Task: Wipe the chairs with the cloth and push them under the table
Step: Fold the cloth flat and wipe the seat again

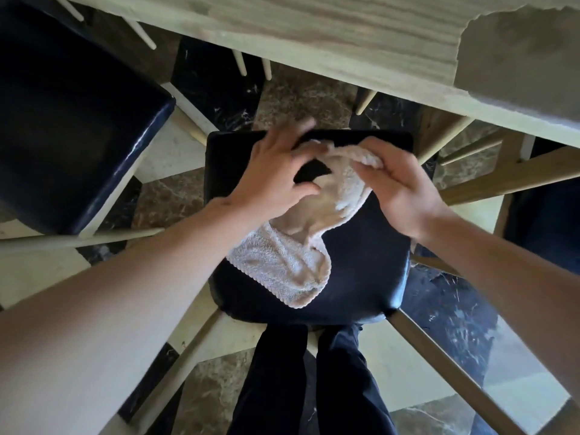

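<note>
Bare forearms, no sleeves in view, dark trousers on both legs

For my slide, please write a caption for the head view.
Both hands, left and right, gather a beige cloth on a black chair seat beside the table.

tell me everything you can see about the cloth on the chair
The cloth is a pale cream terry towel, looped pile, with a stitched edge. It lies crumpled across the dark chair seat, its near end spread flat. The right hand pinches its far end; the left hand touches its bunched middle with curled fingers.
</note>
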`<state>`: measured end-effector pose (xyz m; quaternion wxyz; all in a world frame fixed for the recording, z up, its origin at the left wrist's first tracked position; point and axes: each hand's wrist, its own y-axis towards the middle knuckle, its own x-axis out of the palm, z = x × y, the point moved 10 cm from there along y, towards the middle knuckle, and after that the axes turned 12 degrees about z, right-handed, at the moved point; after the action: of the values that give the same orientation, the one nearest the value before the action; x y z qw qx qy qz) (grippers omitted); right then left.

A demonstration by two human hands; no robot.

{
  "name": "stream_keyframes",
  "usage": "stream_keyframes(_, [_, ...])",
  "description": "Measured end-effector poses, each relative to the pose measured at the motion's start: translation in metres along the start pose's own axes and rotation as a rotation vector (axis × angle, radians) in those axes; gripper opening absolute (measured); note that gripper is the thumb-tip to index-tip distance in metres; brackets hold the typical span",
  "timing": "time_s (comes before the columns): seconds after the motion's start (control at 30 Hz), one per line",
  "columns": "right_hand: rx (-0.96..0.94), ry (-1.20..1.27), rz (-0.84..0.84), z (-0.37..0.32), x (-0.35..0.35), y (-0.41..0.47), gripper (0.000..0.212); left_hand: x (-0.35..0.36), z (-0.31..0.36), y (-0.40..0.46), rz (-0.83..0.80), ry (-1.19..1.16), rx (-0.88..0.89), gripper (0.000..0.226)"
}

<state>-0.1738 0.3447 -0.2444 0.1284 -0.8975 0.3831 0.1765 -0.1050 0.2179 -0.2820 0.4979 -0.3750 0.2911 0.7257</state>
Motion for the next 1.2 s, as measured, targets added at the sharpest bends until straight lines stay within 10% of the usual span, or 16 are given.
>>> stream_keyframes(0.17, [-0.127,-0.318,0.092,0.012,-0.031,0.022,0.016,-0.038,-0.001,0.024,0.232,-0.080,0.048,0.008])
stream_keyframes(0.47, [0.135,-0.538,0.380,0.069,-0.054,0.045,0.034,-0.058,-0.008,0.025,0.292,-0.174,-0.066,0.017])
stream_keyframes(0.67, [-0.088,-0.459,0.366,0.033,-0.040,0.028,0.053,-0.088,0.002,0.004,0.468,0.077,0.222,0.035])
stream_keyframes(0.8, [-0.125,-0.483,0.019,0.075,0.006,-0.036,0.063,-0.034,0.003,-0.067,0.163,0.130,0.436,0.007])
stream_keyframes(0.97, [-0.032,-0.786,-0.677,0.157,0.083,-0.111,0.068,0.046,-0.056,-0.153,-0.567,0.176,0.327,0.027])
stream_keyframes(1.2, [0.622,-0.398,0.186,0.171,0.016,-0.042,0.028,0.010,-0.117,-0.055,0.029,0.018,-0.334,0.012])
